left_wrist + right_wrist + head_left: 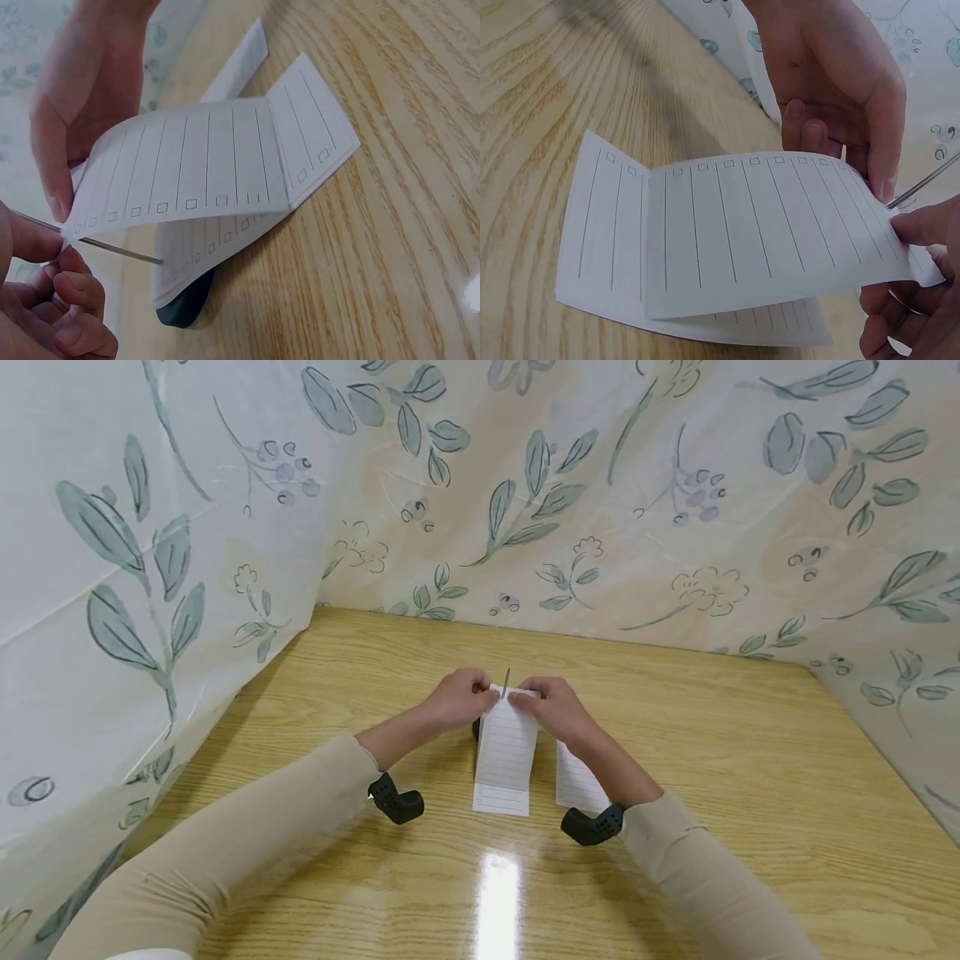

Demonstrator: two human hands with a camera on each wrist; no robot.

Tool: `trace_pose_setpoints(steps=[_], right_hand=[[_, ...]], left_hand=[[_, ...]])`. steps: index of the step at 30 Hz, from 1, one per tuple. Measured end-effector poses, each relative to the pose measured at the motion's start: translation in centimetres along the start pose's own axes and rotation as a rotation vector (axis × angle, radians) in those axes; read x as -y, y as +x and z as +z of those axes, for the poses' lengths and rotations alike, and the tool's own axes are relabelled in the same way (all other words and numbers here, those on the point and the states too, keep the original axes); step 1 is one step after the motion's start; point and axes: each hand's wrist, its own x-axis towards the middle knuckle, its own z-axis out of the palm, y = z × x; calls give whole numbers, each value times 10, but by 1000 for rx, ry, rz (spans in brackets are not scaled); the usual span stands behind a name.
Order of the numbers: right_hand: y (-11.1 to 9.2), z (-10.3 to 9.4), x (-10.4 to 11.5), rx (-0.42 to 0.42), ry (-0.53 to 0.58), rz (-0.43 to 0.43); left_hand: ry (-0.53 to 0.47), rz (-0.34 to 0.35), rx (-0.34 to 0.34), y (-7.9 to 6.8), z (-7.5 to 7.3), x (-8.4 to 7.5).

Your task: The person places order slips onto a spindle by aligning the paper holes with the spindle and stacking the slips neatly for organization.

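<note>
A thin metal spike (507,680) stands up from a dark base (187,304), mostly hidden under paper. Lower on the spike lie lined sheets with checkboxes (501,802). Above them, a lined checkbox sheet (508,743) has the spike passing through its top end, its far end drooping onto the sheets below. My left hand (459,697) pinches that top end on the left of the spike, thumb uppermost. On the other side, my right hand (557,706) pinches the same end between thumb and fingers. In the right wrist view, the held sheet (772,232) bows upward.
Another lined paper (579,781) lies on the wooden table (720,760), partly beneath my right forearm. Black wrist mounts (397,802) hang below both sleeves. A leaf-patterned cloth (540,510) borders the table at the back and sides.
</note>
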Motion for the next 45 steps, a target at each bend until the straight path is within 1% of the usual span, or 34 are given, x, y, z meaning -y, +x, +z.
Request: trace_pose_setpoints(steps=[9, 14, 22, 27, 32, 36, 45], right_hand=[[4, 3, -9, 15, -40, -12], [6, 4, -12, 17, -60, -14], [6, 7, -16, 23, -71, -55], [9, 9, -21, 13, -127, -62], [11, 12, -25, -6, -188, -81], [12, 13, -28, -20, -237, -96], [12, 13, -34, -58, -285, -93]], left_hand=[[12, -23, 10, 2, 4, 6], [22, -11, 10, 3, 6, 10], [46, -7, 10, 6, 10, 15], [49, -20, 15, 9, 11, 19], [95, -3, 4, 13, 14, 24], [120, -2, -5, 14, 15, 26], [146, -14, -11, 16, 18, 28]])
